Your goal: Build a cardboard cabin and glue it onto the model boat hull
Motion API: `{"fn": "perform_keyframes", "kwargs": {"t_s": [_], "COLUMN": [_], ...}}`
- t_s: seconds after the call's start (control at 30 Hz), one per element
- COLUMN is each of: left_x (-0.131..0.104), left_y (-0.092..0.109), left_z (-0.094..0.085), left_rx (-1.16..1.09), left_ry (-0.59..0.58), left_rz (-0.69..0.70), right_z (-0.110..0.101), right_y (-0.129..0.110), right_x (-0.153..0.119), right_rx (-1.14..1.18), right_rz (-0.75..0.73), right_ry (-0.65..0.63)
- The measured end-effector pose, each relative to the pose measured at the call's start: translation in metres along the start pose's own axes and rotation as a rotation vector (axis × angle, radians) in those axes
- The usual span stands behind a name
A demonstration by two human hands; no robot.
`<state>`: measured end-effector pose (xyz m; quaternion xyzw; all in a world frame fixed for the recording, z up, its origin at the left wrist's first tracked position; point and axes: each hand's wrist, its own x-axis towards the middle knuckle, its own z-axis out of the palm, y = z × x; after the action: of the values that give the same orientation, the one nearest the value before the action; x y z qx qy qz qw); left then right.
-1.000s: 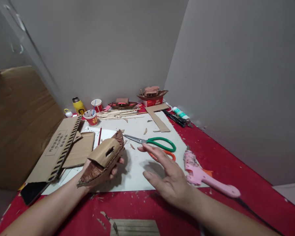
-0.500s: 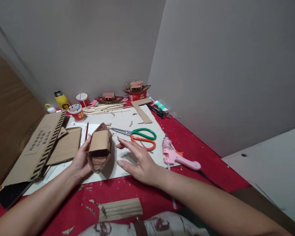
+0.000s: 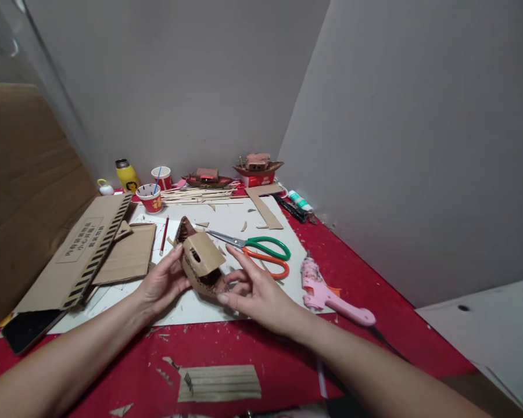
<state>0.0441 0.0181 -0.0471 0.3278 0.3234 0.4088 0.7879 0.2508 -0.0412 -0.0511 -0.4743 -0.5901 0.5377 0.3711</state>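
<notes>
A small cardboard model boat [image 3: 204, 254] with a curved tan roof and an oval side opening is held tilted over the white board. My left hand [image 3: 168, 281] supports its left side, thumb on the hull and fingers underneath. At the boat's lower right end, my right hand [image 3: 255, 290] pinches the hull tip between thumb and fingers, the index finger stretched out above. Just behind my right hand lie scissors [image 3: 253, 247] with one green and one orange handle. A red pencil [image 3: 164, 235] rests left of the boat.
A pink hot glue gun [image 3: 326, 293] lies on the right. Folded cardboard [image 3: 76, 249] covers the left. Behind are paper cups [image 3: 150, 198], thin sticks [image 3: 194, 195] and two finished-looking model boats [image 3: 258, 165]. A ridged cardboard strip [image 3: 220, 383] lies in front.
The boat has been turned and tilted, its side opening now showing on the left. My right hand, apart from it before, has come to its lower right end. The view has shifted left.
</notes>
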Motion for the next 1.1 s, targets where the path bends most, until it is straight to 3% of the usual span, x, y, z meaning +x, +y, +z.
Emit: {"fn": "perform_keyframes", "kwargs": {"t_s": [0.17, 0.47, 0.7, 0.9, 1.1], "left_x": [0.002, 0.008, 0.009, 0.009, 0.008], "left_y": [-0.002, 0.008, 0.003, -0.003, -0.007], "left_z": [-0.006, -0.011, -0.012, -0.018, -0.017], "left_rx": [0.042, 0.194, 0.326, 0.414, 0.417], "left_ry": [0.013, -0.036, 0.002, 0.013, -0.048], "left_rz": [0.058, 0.240, 0.218, 0.197, 0.181], "right_z": [-0.002, -0.018, -0.023, -0.024, -0.028], "right_y": [0.001, 0.001, -0.001, 0.001, 0.009], "right_x": [0.002, 0.012, 0.016, 0.015, 0.022], "right_rx": [0.099, 0.144, 0.076, -0.083, -0.127], "right_rz": [-0.001, -0.044, -0.077, -0.012, -0.068], "right_ry": [0.017, 0.215, 0.363, 0.371, 0.400]}}
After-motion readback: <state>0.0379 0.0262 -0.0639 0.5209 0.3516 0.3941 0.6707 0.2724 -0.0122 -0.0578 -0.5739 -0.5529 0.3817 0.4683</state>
